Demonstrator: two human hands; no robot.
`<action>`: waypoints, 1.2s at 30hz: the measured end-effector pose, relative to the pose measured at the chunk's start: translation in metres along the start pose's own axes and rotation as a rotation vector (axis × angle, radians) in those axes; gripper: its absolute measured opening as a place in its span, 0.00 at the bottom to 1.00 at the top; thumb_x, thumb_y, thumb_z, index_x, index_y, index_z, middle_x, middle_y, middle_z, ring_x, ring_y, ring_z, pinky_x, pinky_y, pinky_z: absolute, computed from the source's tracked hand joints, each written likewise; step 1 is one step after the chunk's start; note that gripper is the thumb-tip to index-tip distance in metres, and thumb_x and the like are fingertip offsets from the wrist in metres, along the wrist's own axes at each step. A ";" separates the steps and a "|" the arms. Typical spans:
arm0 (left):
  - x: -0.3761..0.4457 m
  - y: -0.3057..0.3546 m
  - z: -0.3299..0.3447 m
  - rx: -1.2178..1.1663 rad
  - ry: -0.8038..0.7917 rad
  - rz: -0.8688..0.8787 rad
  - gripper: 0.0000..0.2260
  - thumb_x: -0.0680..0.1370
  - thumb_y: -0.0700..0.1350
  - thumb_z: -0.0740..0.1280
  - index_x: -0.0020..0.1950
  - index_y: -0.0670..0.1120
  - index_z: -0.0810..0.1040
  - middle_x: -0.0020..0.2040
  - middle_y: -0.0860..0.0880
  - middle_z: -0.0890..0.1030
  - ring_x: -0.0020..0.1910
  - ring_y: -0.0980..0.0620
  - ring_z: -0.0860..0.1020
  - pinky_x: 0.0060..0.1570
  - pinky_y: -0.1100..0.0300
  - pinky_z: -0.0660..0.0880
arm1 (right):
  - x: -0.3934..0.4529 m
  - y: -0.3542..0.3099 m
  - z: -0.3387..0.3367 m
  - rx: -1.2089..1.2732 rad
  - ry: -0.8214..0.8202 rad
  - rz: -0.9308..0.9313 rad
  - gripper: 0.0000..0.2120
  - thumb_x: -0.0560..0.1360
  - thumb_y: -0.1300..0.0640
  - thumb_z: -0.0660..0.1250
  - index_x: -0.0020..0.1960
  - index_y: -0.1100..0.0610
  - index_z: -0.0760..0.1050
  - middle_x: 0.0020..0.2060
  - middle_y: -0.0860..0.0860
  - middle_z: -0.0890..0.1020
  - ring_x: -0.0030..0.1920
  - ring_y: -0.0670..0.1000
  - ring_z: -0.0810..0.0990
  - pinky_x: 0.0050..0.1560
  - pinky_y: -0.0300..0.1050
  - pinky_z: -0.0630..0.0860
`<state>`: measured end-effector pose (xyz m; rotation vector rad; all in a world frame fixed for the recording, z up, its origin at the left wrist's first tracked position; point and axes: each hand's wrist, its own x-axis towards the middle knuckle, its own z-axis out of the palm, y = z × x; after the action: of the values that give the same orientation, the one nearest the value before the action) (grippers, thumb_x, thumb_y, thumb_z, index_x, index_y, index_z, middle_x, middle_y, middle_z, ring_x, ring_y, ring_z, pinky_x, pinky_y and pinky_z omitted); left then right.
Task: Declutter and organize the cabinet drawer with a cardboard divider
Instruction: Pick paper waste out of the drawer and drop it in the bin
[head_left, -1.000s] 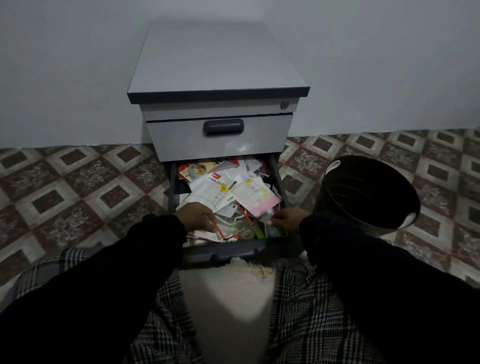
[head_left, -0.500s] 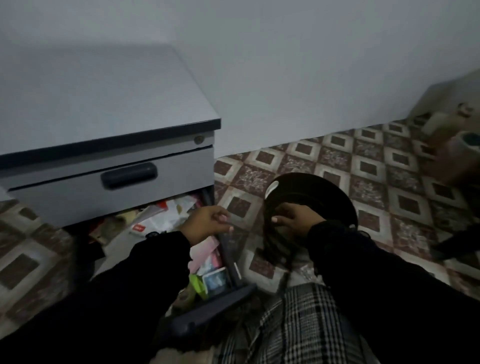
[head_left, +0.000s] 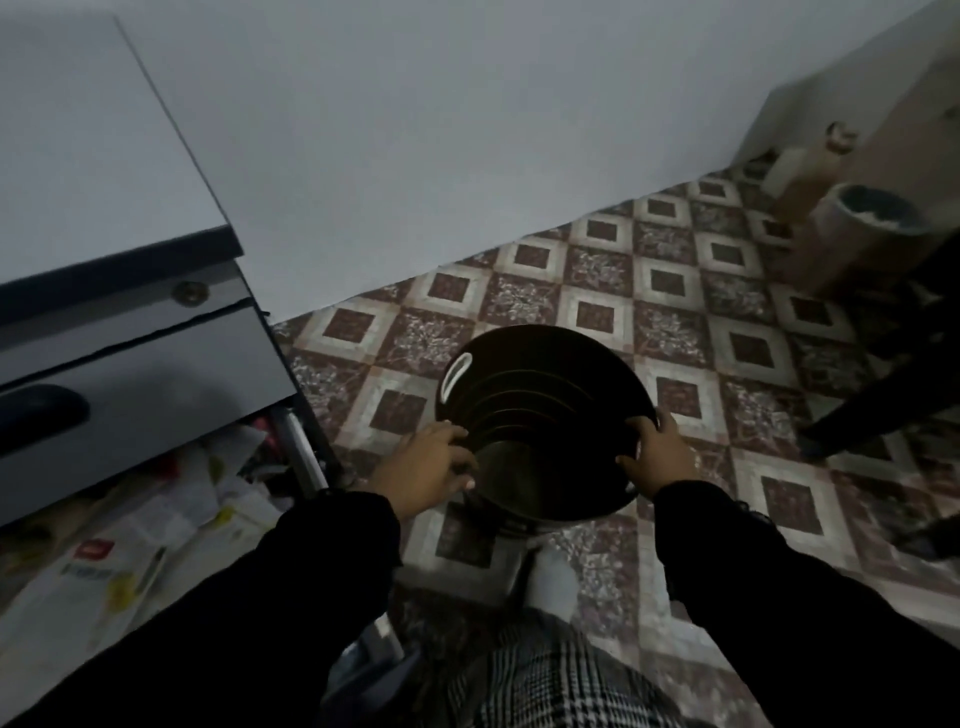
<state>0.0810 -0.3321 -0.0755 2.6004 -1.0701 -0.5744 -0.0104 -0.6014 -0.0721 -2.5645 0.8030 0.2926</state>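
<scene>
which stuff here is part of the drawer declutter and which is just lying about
Job: open drawer full of papers; black bin, gripped at its rim by left hand and right hand.
Lying about: round tub; bottle.

No readable text. White packet (head_left: 98, 566) in the open drawer (head_left: 306, 457) carries a red label patch with pale marks and a grey printed line below it, both too blurred to read. Yellow blotches on the same packet, no letters resolvable. Cabinet (head_left: 104, 156) bears no visible markings.
</scene>
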 end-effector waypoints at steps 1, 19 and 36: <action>0.001 -0.003 0.000 0.021 -0.012 0.008 0.13 0.79 0.53 0.62 0.61 0.53 0.77 0.74 0.52 0.63 0.75 0.53 0.53 0.72 0.52 0.56 | 0.000 0.001 0.005 0.068 -0.001 0.009 0.24 0.76 0.63 0.65 0.69 0.60 0.63 0.76 0.55 0.48 0.71 0.61 0.61 0.69 0.52 0.63; -0.095 -0.058 0.004 0.282 0.117 0.103 0.26 0.74 0.60 0.44 0.47 0.57 0.82 0.46 0.57 0.80 0.50 0.54 0.77 0.67 0.49 0.48 | -0.029 -0.065 0.047 0.041 -0.074 -0.193 0.23 0.74 0.64 0.65 0.67 0.60 0.65 0.76 0.53 0.43 0.72 0.59 0.62 0.66 0.49 0.67; -0.138 -0.060 -0.010 0.049 0.225 -0.080 0.17 0.77 0.57 0.63 0.63 0.53 0.76 0.59 0.54 0.79 0.58 0.54 0.75 0.61 0.57 0.65 | -0.053 -0.112 0.036 -0.146 -0.172 -0.290 0.30 0.73 0.58 0.69 0.72 0.56 0.61 0.75 0.55 0.54 0.74 0.58 0.56 0.72 0.53 0.58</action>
<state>0.0330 -0.1911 -0.0544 2.6818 -0.9235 -0.2657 0.0093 -0.4767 -0.0484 -2.7004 0.3528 0.4868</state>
